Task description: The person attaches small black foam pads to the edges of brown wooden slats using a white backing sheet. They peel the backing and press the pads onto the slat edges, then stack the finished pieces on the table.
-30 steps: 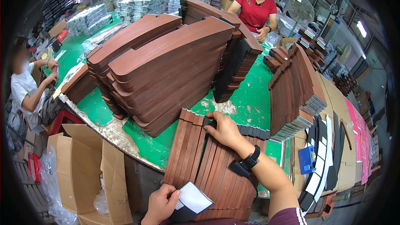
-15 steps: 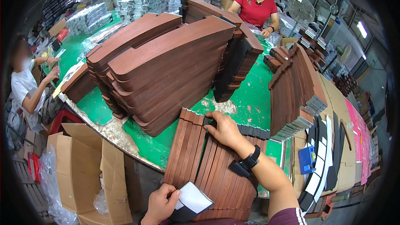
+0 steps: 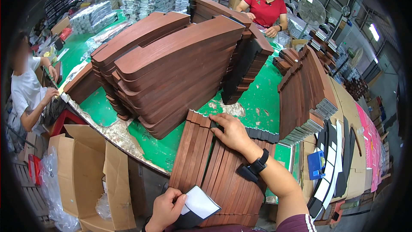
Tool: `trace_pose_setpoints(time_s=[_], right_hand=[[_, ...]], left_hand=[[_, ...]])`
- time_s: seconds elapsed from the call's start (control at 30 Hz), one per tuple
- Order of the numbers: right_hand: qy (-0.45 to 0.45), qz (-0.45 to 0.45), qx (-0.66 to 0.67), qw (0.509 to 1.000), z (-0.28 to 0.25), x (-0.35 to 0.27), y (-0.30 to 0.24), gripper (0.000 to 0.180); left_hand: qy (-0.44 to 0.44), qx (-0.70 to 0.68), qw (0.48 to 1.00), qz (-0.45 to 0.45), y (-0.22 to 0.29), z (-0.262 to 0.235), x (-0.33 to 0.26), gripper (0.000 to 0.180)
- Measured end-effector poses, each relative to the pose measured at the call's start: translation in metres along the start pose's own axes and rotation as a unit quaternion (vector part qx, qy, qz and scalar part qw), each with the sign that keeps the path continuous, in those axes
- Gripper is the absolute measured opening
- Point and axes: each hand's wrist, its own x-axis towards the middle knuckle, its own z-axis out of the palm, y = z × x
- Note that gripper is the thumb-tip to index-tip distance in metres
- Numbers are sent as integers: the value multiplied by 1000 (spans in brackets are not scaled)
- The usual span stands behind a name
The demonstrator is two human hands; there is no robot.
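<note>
Your white, black-edged sheet [image 3: 201, 202] over reddish-brown slats [image 3: 234, 178] at the near edge of your green table [image 3: 262, 107]; your maroon sleeve [image 3: 294, 224] white-striped.

White-shirted co-worker [image 3: 26, 88] with hands [image 3: 50, 95] lowered, red-shirted co-worker [image 3: 267, 8] showing second hand [image 3: 251, 16]

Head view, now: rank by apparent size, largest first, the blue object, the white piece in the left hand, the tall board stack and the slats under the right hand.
1. Tall board stack
2. Slats
3. White piece
4. Blue object

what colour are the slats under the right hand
The slats under the right hand are mostly reddish brown, clearest in the head view.
</note>
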Motion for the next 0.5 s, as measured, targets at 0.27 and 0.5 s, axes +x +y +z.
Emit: trace_pose_setpoints(time_s=[0.27,0.5], right_hand=[[24,-52,-103,993,0,-3,-8,51],[24,-16,-3,1000,1,-5,0,46]], left_hand=[[-2,4,1000,-5,0,-1,-1,22],[-4,-12,1000,-12,0,-1,0,23]])
